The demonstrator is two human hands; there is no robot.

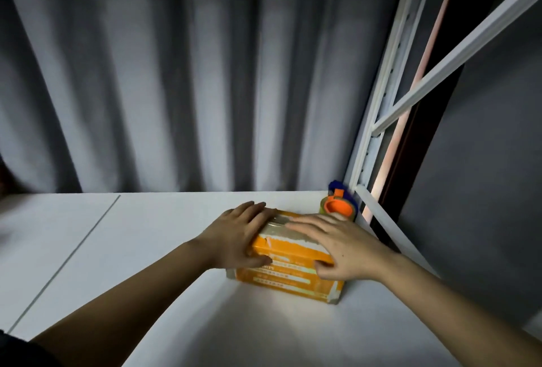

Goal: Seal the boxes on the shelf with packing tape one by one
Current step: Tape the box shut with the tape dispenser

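**Shelf entry: one orange box under both hands, tape dispenser set aside**

Forearms, two, bare, enter from the bottom edge and reach forward to the box.

White shelf board (164, 249): widest item; flat, with a thin seam line running diagonally at left. It carries everything listed below.

Grey pleated curtain (176, 73): hangs behind the shelf and fills the upper view.

White metal shelf upright (378, 120): slotted post at right with a slanted cross rail.

Orange cardboard box (290, 267): lies on the shelf board right of centre, near the upright. Only this one box is in view. A greyish strip of tape appears to run along its top seam and down the near right corner.

Left hand (234, 237): fingers fairly straight, laid across the left end of the box top, thumb down on the front face; it presses and steadies, with no closed grip.

Right hand (343, 249): fingers spread flat over the right part of the top, thumb resting on the front face; likewise pressing, nothing pinched.

Tape dispenser (338, 205): orange hub, blue body, tan roll; stands just behind the box at the right rear corner, in neither hand.

Progress, as judged: this box looks taped and is being smoothed down. Whether other boxes await sealing cannot be told.
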